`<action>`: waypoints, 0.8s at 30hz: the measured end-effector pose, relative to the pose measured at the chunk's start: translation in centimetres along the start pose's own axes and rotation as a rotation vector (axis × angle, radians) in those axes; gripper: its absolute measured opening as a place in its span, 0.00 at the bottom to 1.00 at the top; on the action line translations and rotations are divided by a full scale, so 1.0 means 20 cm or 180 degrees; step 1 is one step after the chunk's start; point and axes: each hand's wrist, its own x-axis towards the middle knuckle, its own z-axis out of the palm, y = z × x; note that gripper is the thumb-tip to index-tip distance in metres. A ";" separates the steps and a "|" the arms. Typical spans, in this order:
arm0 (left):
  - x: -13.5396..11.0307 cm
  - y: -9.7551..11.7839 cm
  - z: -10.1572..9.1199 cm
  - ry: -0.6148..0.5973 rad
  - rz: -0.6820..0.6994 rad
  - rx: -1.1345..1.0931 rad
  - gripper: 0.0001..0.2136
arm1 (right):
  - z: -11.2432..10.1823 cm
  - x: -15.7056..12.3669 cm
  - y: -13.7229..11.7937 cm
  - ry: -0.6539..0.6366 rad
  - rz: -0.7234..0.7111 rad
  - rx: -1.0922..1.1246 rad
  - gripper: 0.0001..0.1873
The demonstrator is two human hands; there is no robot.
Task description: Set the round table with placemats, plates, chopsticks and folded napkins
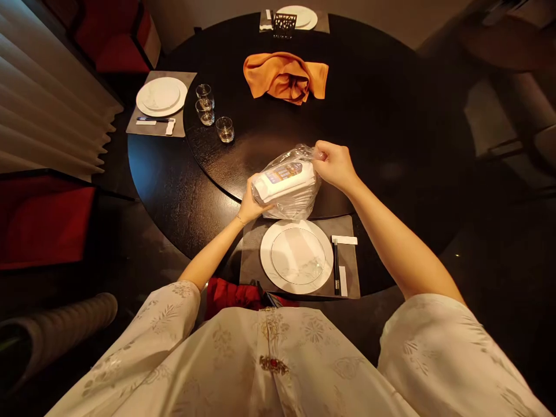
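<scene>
Packet point(289, 180) of white tissues in clear plastic: held at centre of frame. Its left end is gripped by the left hand point(252, 201), thumb underneath, other fingers partly hidden. Plastic at its right end is pinched by the right hand's point(336, 165) curled fingers. Tissues remain bagged; whether the plastic is opened cannot be told. Plates point(297, 255) and chopsticks point(336, 267) are already laid, lower centre; orange cloth point(271, 72) is bunched, upper centre.

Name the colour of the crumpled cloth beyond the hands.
The cloth is orange, seen best in the head view.
</scene>
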 end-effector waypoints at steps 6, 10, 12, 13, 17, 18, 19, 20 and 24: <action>-0.12 0.00 -0.01 0.1232 -0.0628 -0.0010 0.43 | 0.17 0.24 -0.23 -0.0057 -0.0607 0.0006 0.09; -0.02 0.01 0.10 0.1835 -0.0863 -0.0075 0.40 | 0.30 0.51 -0.36 -0.0138 -0.0876 -0.0206 0.07; 0.06 -0.02 0.15 0.1804 -0.0937 -0.0196 0.41 | 0.36 0.62 -0.36 -0.0184 -0.0951 -0.0267 0.06; 0.09 -0.05 0.17 0.1648 -0.1007 -0.0262 0.42 | 0.39 0.66 -0.35 -0.0233 -0.0965 -0.0284 0.05; 0.11 -0.21 0.07 0.0394 -0.1275 -0.0676 0.43 | 0.56 0.71 -0.27 -0.0604 -0.0797 -0.0331 0.04; 0.11 -0.24 0.03 0.0189 -0.1300 -0.0782 0.43 | 0.61 0.71 -0.24 -0.0693 -0.0721 -0.0323 0.03; 0.11 -0.27 -0.01 0.0102 -0.1321 -0.0866 0.42 | 0.66 0.71 -0.22 -0.0770 -0.0641 -0.0291 0.03; 0.11 -0.29 -0.05 0.0107 -0.1355 -0.0911 0.41 | 0.71 0.71 -0.19 -0.0821 -0.0546 -0.0232 0.04; 0.19 -0.33 -0.05 0.0259 -0.1535 -0.0395 0.38 | 0.94 0.74 -0.12 -0.0726 0.0045 0.0213 0.05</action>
